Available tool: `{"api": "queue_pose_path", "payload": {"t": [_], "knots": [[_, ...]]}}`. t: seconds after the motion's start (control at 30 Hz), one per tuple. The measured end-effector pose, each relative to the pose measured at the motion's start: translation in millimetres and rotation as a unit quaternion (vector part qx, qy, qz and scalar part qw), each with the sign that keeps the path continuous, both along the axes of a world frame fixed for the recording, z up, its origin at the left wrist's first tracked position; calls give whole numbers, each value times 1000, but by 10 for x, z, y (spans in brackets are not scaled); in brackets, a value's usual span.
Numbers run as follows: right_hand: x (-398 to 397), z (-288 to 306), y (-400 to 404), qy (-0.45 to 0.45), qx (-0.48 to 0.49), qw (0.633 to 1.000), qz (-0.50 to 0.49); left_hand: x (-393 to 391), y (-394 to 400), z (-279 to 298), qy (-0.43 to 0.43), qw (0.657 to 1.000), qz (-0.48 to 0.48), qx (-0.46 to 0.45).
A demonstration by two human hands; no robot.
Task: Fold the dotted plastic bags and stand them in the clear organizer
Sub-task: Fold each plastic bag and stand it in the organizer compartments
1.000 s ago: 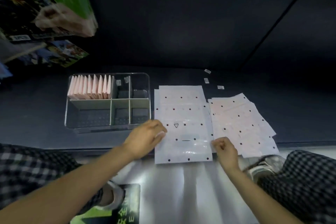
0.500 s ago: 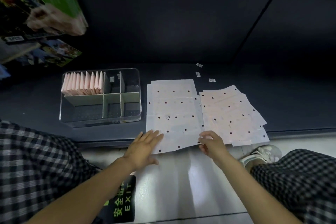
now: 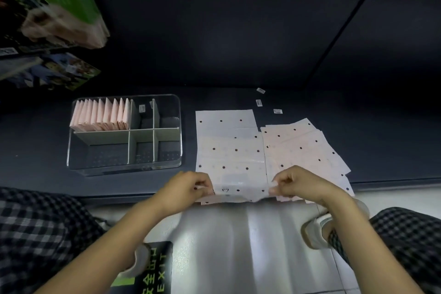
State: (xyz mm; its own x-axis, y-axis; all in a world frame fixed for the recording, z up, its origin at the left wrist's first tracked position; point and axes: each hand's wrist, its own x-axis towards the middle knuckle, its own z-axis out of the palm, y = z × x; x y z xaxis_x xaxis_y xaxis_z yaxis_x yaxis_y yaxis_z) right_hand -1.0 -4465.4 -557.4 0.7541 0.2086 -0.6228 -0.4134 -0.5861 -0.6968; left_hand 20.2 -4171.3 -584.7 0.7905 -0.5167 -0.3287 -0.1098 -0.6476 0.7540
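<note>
Fingers (image 3: 202, 186) of the left hand (image 3: 183, 190) and of the right hand (image 3: 294, 184) pinch the near corners of the dotted plastic bag (image 3: 230, 150), one at each side, its near edge curled up between them. It lies on the dark desk (image 3: 381, 141), between the clear organizer (image 3: 124, 167), where folded bags (image 3: 102, 116) stand in the far-left compartment, and a loose pile of bags (image 3: 303, 145).

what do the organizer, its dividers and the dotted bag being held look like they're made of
Organizer: clear hard plastic, likely acrylic; the dark surface shows through its glossy walls.
Dividers: opaque pale matte panels, maybe frosted plastic; hard to tell.
Dotted bag: thin, flexible plastic film; its near edge bends and carries a glossy glare between the left hand and right hand.
</note>
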Motion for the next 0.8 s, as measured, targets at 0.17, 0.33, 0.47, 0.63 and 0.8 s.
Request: {"api": "queue_pose_path", "payload": {"t": [0.17,0.33,0.47,0.63,0.8], "knots": [[295,-107,145,-148,-13,980,-134,142,-113,24,-157,967,188,-64],[760,-406,135,-192,-37,956,-220,234,-203,-89,-385,901,194,-42],[1061,-743,126,-183,-90,945,-254,138,-302,-356,-379,922,80,-5],[1220,-1029,149,-160,-119,936,-290,-63,-373,-683,-321,936,-64,126],[956,-1040,349,-263,-242,894,-270,-135,-347,-878,-303,924,-131,195]]}}
